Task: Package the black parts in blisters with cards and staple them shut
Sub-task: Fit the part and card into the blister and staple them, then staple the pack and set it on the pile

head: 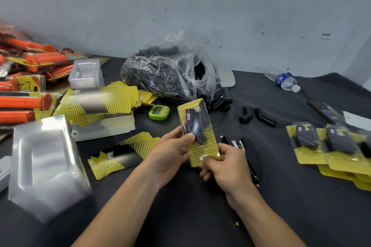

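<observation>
Big stuff first: I've got the black-covered table filling the view, grey wall behind. Clear plastic bag full of black parts sits at the back centre, mouth open to the right. Stack of empty clear blisters near left, 2nd, smaller blister stack further back. Pile of orange packed items on the far left edge. Stack of yellow/black cards btwn the bag and the near blisters, a few loose cards fanned out in front of it. Finished packs overlap each other on the right.

Both hands are up over the table centre w/ one blister pack, roughly upright, top tilted left. Left hand grips its left edge, thumb on the front face. Right hand pinches the bottom end, thumb on the front. Black part w/ purple label sits in the pocket, card behind it.

Black stapler lies on the table just behind the right hand. Water bottle on its side back right. Loose black parts scattered right of the bag. Green timer beside the card stack.
</observation>
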Demonstrator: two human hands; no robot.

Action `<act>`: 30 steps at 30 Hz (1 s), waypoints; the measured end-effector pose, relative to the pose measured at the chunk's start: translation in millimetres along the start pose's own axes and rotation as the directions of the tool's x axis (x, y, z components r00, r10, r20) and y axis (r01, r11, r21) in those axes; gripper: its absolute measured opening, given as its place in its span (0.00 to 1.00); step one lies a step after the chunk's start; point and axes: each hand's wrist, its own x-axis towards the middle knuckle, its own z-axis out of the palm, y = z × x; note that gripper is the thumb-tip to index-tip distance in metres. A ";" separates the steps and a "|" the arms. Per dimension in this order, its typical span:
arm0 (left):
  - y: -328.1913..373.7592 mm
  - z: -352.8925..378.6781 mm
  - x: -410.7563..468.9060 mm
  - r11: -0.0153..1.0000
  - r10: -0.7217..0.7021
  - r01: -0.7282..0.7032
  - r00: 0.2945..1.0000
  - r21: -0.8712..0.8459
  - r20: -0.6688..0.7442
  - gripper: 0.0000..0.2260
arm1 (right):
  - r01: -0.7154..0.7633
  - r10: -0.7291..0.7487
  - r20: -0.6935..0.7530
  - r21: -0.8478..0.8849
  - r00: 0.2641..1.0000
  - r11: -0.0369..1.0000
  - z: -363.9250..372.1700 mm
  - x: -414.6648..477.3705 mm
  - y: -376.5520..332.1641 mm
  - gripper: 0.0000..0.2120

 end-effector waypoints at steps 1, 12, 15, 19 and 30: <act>0.4 -0.2 -0.1 1.000 -0.001 0.001 1.000 -0.004 0.004 0.12 | -0.005 0.005 0.010 0.000 1.000 1.000 -0.4 -0.4 -0.7 0.09; 3.6 -8.8 6.1 0.997 0.070 -0.065 0.981 0.031 -0.183 0.12 | -0.175 -0.243 -0.430 -0.728 0.869 0.663 -60.2 4.5 -30.5 0.20; 4.0 -7.6 8.4 0.997 0.067 -0.058 0.976 0.048 -0.206 0.12 | -0.330 0.034 -0.344 -0.862 0.938 0.384 -67.7 5.7 -21.1 0.29; 5.3 -6.9 12.2 0.995 0.089 -0.076 0.966 0.065 -0.245 0.12 | -0.218 0.044 -0.229 -0.823 0.972 0.525 -57.1 7.8 -20.1 0.23; 8.9 -15.2 13.5 0.992 0.125 -0.121 0.935 0.032 -0.333 0.11 | 0.187 -0.361 -0.052 -0.782 0.931 0.595 -38.8 -4.4 -23.1 0.16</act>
